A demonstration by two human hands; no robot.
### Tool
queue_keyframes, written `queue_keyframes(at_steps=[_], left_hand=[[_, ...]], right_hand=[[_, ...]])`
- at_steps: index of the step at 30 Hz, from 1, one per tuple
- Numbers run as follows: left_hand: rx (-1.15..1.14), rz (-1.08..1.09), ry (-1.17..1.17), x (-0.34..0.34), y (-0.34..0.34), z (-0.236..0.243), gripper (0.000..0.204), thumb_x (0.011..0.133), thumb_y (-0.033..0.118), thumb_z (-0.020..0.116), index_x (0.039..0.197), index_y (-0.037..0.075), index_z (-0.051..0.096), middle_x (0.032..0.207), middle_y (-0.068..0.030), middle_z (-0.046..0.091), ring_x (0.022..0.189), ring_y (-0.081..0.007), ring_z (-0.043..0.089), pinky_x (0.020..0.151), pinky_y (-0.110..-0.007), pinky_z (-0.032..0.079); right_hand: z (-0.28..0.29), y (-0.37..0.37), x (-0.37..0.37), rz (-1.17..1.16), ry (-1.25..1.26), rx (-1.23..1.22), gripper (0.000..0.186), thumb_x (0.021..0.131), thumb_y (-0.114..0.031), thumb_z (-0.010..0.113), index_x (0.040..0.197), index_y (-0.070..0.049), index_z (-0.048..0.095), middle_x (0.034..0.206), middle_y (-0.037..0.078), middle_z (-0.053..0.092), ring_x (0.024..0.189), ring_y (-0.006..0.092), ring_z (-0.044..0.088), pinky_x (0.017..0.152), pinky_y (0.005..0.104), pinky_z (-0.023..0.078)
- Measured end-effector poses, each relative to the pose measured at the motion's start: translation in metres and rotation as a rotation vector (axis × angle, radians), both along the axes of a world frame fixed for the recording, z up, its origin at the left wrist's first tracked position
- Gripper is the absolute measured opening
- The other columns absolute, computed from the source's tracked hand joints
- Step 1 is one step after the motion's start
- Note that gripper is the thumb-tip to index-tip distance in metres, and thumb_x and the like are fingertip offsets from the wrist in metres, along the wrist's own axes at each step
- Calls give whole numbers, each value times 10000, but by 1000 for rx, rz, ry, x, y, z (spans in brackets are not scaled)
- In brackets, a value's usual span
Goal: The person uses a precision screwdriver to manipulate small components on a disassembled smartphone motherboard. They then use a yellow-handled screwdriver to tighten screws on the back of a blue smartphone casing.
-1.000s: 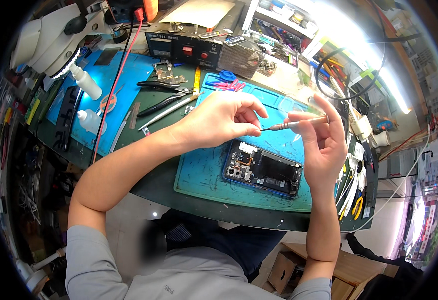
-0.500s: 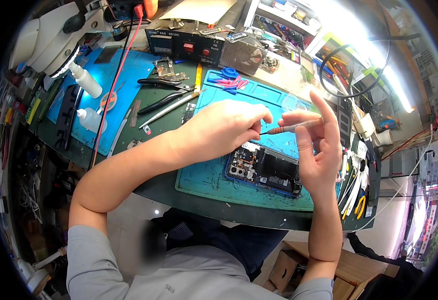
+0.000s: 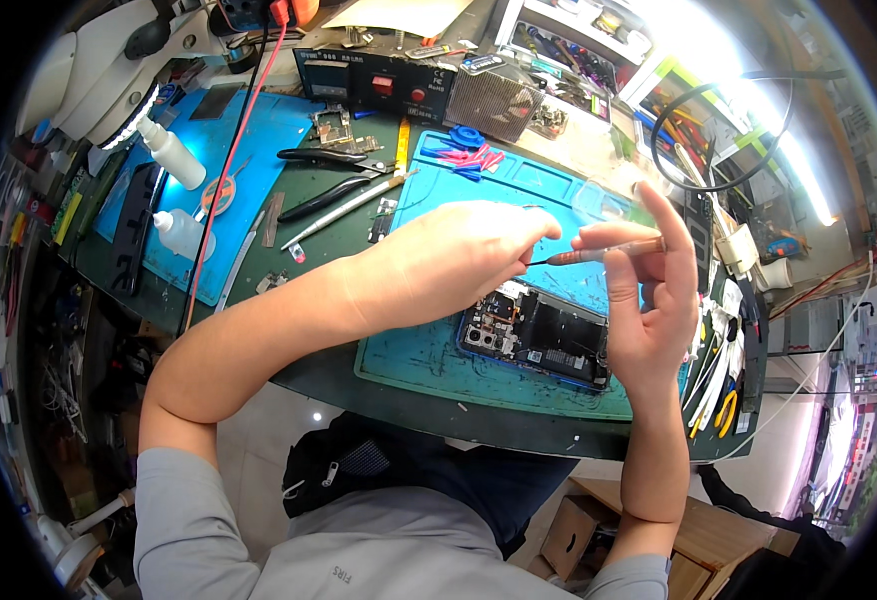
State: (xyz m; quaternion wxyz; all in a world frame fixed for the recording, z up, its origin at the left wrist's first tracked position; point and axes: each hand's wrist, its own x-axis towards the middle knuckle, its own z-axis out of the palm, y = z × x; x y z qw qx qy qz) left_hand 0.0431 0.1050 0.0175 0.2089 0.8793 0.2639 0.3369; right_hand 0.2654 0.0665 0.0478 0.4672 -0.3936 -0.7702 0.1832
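Observation:
My right hand (image 3: 654, 315) holds a slim precision screwdriver (image 3: 589, 256) with a brownish grip almost level, its dark shaft pointing left. The index finger sticks up past the handle. My left hand (image 3: 454, 255) is closed in a pinch at the tip of the shaft. Whatever sits between those fingers is hidden or too small to make out. Below both hands, an opened smartphone (image 3: 559, 340) lies on the blue repair mat (image 3: 439, 370). Its camera module and board show at the left, its black battery at the right. Neither hand touches the phone.
Black-handled pliers (image 3: 324, 200) and a white pen-like tool (image 3: 349, 215) lie left of the mat. Beyond stands a black control box (image 3: 389, 90). Plastic bottles (image 3: 184, 235) rest on another blue mat. Yellow-handled tools (image 3: 727, 408) crowd the right edge.
The whole view has shifted slightly. My left fingers have tilted a little around the screwdriver's tip; the right hand keeps the same grip. The phone stays where it lay.

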Motion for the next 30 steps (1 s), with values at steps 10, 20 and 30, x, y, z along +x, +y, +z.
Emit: queue_keyframes(at_steps=[10, 20, 30], left_hand=[[-66, 9, -17, -2, 2, 0, 403, 881, 30, 712, 1263, 18, 585, 868, -97, 684, 829, -275, 697, 767, -391, 553], [-91, -30, -33, -2, 3, 0, 423, 886, 38, 724, 1285, 28, 581, 867, -96, 686, 824, -271, 696, 765, -385, 552], [-135, -38, -17, -3, 3, 2, 426, 902, 26, 697, 1308, 31, 569, 876, -94, 680, 836, -279, 690, 776, -384, 548]], right_hand=[[1, -2, 0, -14, 68, -53, 499, 1020, 5, 574, 1497, 47, 433, 1004, 153, 749, 908, 188, 751, 875, 327, 563], [-3, 0, 1, 85, 178, -101, 495, 1039, -3, 550, 1510, 43, 406, 1046, 174, 736, 933, 238, 755, 879, 349, 572], [-1, -2, 0, 64, 146, -111, 495, 1024, 10, 578, 1494, 41, 426, 1052, 167, 739, 932, 218, 754, 881, 339, 571]])
